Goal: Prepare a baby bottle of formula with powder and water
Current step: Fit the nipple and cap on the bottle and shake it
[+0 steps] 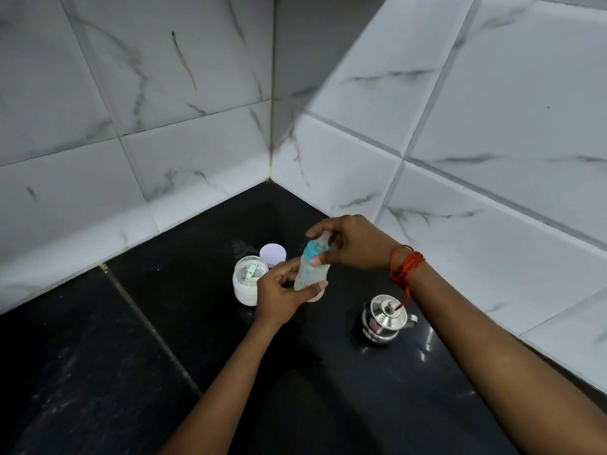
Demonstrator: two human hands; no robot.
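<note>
A clear baby bottle (308, 272) with a teal collar and teal prints is held tilted above the black counter (131, 339). My left hand (282, 295) grips its lower body. My right hand (353, 243) is closed over the bottle's top, fingers on the clear cap and teal ring. Just left of the bottle stands an open glass jar of white powder (246, 285) with a pale green scoop (252, 270) lying in it. The jar's white lid (272, 253) rests behind it.
A small lidded steel pot (387, 318) with a spout stands on the counter to the right, under my right wrist. White marbled tile walls (197, 142) meet in a corner behind. A red thread is wound around my right wrist.
</note>
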